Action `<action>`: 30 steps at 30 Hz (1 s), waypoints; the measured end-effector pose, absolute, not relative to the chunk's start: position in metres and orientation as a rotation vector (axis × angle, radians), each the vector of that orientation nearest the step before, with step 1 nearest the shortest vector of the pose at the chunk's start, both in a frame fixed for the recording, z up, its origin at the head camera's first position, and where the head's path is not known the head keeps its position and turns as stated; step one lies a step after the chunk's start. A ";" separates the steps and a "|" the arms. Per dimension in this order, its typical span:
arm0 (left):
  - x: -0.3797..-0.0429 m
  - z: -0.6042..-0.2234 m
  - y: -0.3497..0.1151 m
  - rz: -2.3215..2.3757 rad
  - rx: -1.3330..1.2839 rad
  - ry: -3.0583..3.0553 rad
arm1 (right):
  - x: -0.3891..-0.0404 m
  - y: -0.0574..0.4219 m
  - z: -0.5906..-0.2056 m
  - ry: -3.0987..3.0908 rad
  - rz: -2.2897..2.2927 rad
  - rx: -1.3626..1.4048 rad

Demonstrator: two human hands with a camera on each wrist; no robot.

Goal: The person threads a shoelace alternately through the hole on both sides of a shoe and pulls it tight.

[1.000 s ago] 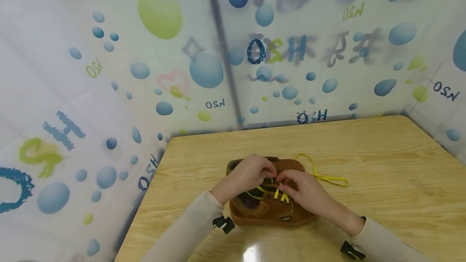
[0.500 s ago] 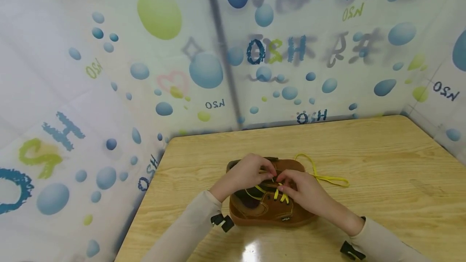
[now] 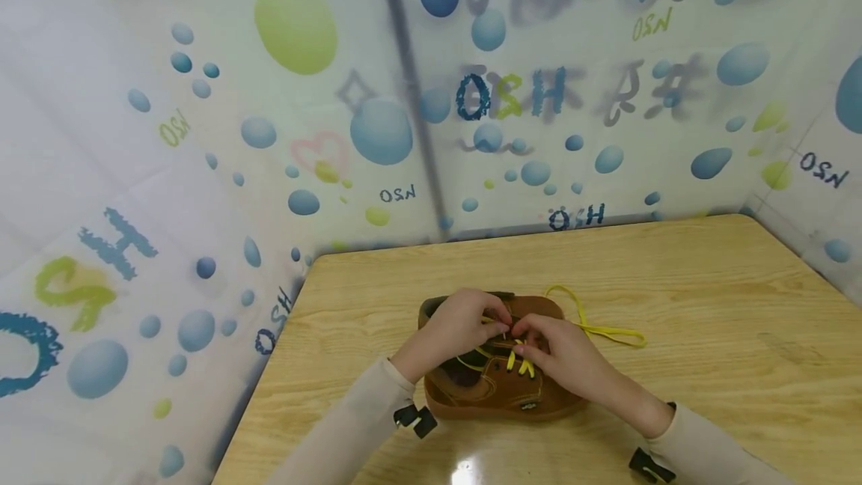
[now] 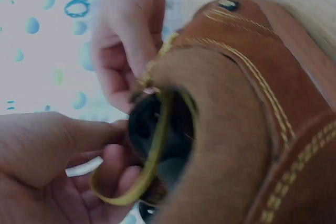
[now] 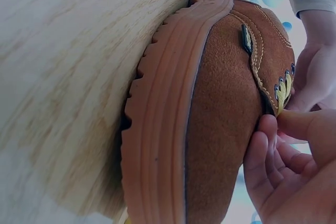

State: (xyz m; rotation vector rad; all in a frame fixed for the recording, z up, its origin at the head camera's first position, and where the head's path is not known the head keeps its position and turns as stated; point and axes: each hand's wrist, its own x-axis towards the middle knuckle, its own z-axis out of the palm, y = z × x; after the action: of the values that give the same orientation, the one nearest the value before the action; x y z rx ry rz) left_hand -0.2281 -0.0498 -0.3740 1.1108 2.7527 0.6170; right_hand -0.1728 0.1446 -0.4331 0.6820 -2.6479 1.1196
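A brown shoe [image 3: 471, 395] with yellow stitching lies on the table, toe to the right in the head view. A yellow shoelace [image 4: 152, 166] runs out of its opening and loops by the fingers of my left hand [image 3: 461, 324]. That hand pinches the lace near its end over the eyelets, where a small white tip shows in the head view. My right hand [image 3: 572, 358] comes in from the toe side. Its thumb and fingers pinch the shoe at the edge of the lacing flap [image 5: 268, 85], close beside the lace crossings. Both hands' fingertips nearly meet.
The lace's other length [image 3: 616, 331] lies loose on the wooden table [image 3: 707, 283], beyond the toe. A white curtain [image 3: 323, 111] with printed bubbles and letters stands along the back and left of the table.
My left hand has shifted very slightly over the eyelets, still with the lace in its fingers. The right hand and the shoe stay in place.
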 end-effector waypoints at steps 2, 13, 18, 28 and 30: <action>-0.223 -0.369 -0.053 0.750 0.986 2.713 | -0.173 0.144 -0.433 -2.655 1.109 0.674; -0.220 -0.365 -0.058 0.672 1.080 2.651 | -0.172 0.145 -0.432 -2.657 1.121 0.658; -0.220 -0.372 -0.055 0.630 1.146 2.721 | -0.172 0.144 -0.433 -2.647 1.125 0.675; -0.225 -0.371 -0.050 0.281 1.274 2.814 | -0.172 0.145 -0.435 -2.638 1.123 0.683; -0.225 -0.370 -0.048 0.196 1.334 2.815 | -0.173 0.145 -0.435 -2.633 1.120 0.684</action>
State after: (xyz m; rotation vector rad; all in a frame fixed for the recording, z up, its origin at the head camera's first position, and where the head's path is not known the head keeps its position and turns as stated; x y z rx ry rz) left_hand -0.2247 -0.0480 -0.3701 1.3337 2.8154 0.1964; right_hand -0.1725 0.1445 -0.4351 0.6836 -2.6327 1.1200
